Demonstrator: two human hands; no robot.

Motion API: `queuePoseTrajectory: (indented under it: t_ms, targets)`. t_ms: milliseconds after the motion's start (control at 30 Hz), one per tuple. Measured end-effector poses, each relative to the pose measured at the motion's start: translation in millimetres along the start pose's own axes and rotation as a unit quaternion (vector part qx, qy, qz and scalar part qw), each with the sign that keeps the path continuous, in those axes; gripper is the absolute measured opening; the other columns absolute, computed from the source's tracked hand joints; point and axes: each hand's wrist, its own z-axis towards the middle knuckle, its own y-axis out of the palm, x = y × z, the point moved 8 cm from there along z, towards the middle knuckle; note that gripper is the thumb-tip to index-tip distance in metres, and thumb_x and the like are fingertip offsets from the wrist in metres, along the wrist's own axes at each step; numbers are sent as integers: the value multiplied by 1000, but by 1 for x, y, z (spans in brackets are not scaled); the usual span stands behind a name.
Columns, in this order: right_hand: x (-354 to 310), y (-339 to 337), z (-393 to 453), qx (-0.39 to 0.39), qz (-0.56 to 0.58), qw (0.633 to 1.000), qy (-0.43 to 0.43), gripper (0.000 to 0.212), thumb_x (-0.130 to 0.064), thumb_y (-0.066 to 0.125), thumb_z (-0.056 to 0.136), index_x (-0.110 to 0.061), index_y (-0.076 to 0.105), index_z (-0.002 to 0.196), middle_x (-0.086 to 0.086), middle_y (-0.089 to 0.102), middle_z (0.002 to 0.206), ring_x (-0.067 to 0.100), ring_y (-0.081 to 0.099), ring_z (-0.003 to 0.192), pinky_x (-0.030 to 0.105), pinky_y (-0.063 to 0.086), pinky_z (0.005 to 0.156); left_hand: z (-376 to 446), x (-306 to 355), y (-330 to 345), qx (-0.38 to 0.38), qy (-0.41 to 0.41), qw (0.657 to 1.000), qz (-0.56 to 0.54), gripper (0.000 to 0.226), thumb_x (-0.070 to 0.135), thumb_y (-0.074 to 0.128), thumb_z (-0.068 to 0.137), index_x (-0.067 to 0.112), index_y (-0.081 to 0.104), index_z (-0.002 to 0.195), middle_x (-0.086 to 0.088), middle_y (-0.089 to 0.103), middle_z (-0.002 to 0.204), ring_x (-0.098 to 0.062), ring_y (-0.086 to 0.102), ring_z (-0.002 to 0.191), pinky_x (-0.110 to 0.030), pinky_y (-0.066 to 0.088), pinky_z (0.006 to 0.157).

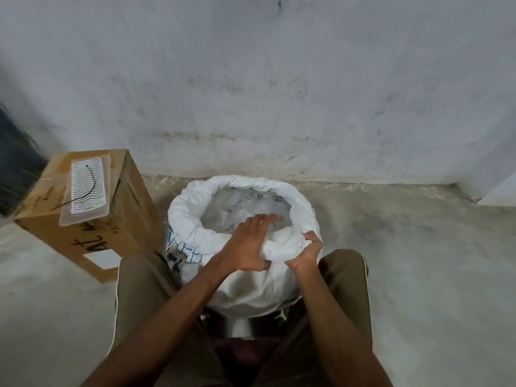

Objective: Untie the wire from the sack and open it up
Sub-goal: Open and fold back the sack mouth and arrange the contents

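A white woven sack (245, 286) stands on the floor between my knees, its mouth wide and its rim (190, 216) rolled down into a thick ring. Inside lies clear plastic with small dark bits (237, 208). My right hand (305, 252) grips a bunched fold of the near rim. My left hand (248, 247) rests on the same fold, thumb tucked under the cloth and fingers stretched over the opening. A thin black wire (86, 188) lies loose on a clear plastic tray (86, 188) on top of a cardboard box to the left.
The cardboard box (111, 222) stands close to the sack's left side. A stained white wall (279, 93) runs behind the sack. Bare concrete floor (418, 261) spreads to the right. A dark object (14, 169) sits at the far left edge.
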Motion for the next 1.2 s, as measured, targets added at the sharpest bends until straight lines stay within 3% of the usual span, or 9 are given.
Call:
queuePoseTrajectory:
  t_ms: [100,300,433,533,600,700,833,1067,1200]
  targets:
    - [13,-13,-3,-25,-10,999,32,62,-20,83,34,-6,72,94,20,73,95,40,65,95,52,60,74,2,-17,21,-79,-60,995,-1,67,48,80,53,31,56,112,11,66,105,-17,63,95,-31,48,74]
    - [-16,-11,-5,25,-304,951,-56,49,-17,70,85,-9,51,128,13,52,129,28,59,103,41,56,81,-6,5,31,21,52,992,117,33,12,74,52,19,58,80,2,59,70,-25,61,56,-25,30,49]
    - [-66,23,-39,-87,-681,617,-384,89,-2,70,65,-24,36,144,-5,30,144,17,32,138,32,30,115,-13,17,42,75,158,958,228,34,9,72,59,26,60,85,5,60,76,-20,56,59,-28,36,49]
    - [-28,27,-38,-210,-890,277,-294,97,-18,67,56,-38,38,147,-12,25,156,16,8,153,39,4,125,-22,18,43,123,202,939,248,34,4,72,64,24,56,86,5,62,78,-19,55,61,-30,36,51]
    - [-14,30,-33,-208,-916,150,-310,85,-21,76,58,-28,49,138,-5,46,146,19,37,143,44,18,124,-23,11,38,96,189,951,224,40,7,76,55,21,59,88,3,63,79,-20,57,64,-30,38,53]
    - [-12,42,-28,-186,-892,149,-383,55,-10,84,55,-15,67,106,5,71,106,29,69,95,35,53,84,-27,-13,27,26,132,986,103,64,24,76,56,21,60,118,-1,65,105,-21,62,91,-31,54,69]
    - [-22,39,-31,-138,-860,164,-464,39,-5,78,34,-16,61,67,-1,64,65,26,64,58,24,41,49,-44,-59,13,-65,46,988,134,67,41,68,66,24,54,130,-1,59,121,-21,61,103,-33,51,79]
    - [18,31,-13,-222,-900,183,-327,93,-37,76,42,-34,43,129,-3,44,128,19,40,120,38,28,110,-83,-18,37,59,276,906,315,32,2,67,77,30,60,90,8,55,77,-15,53,64,-28,37,51]
    - [34,46,-19,-265,-907,238,-223,72,-41,85,50,-36,57,116,-5,65,110,17,57,104,39,43,94,-80,-11,41,61,284,908,302,32,4,68,74,29,55,87,7,51,74,-16,51,63,-30,37,52]
